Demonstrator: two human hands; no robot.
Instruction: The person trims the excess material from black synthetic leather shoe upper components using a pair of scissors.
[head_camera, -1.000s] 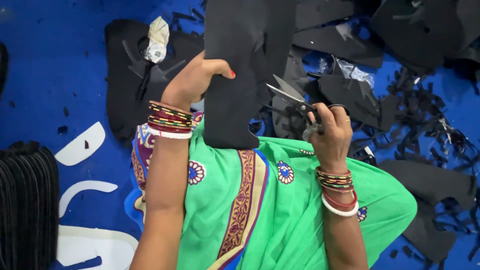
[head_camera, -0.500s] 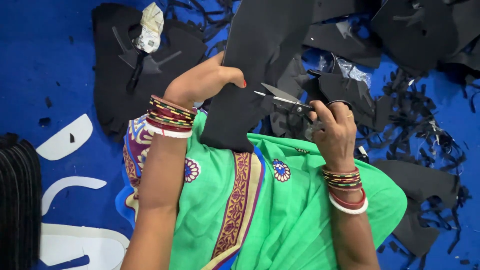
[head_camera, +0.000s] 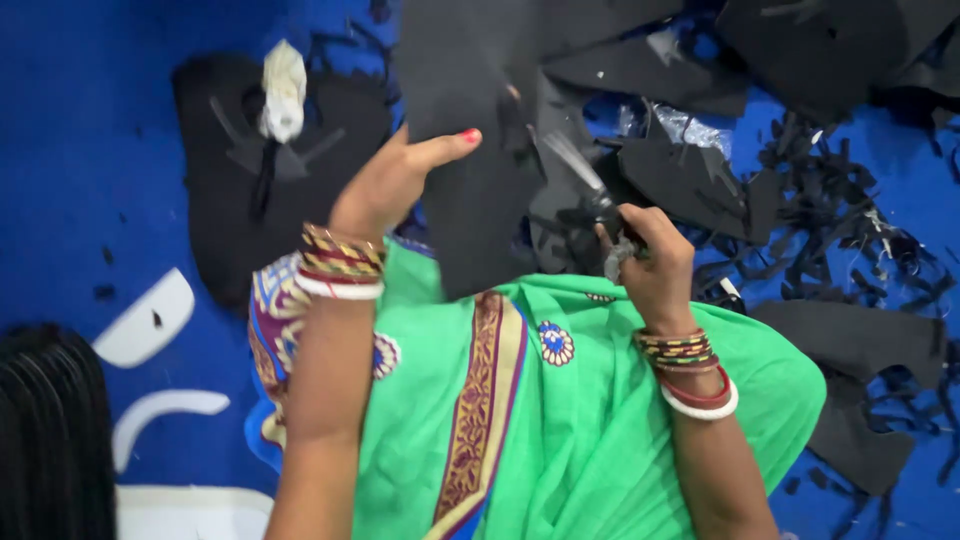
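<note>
Flat black foam sheet (head_camera: 470, 150), seemingly light and floppy, best gripped near the cut, pinched upright in left hand (head_camera: 385, 185) fingers, while right hand (head_camera: 650, 255) fingers clamp metal scissors (head_camera: 590, 195) at its right edge.

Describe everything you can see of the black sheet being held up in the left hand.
The black sheet looks like matte, flexible foam or rubber, flat and dark with no visible pattern. It is held roughly upright over the green-draped lap, its top running out of view. The left hand pinches its left edge, thumb across the front. The scissors in the right hand meet its right edge, blurred. Similar black offcuts lie behind it.
</note>
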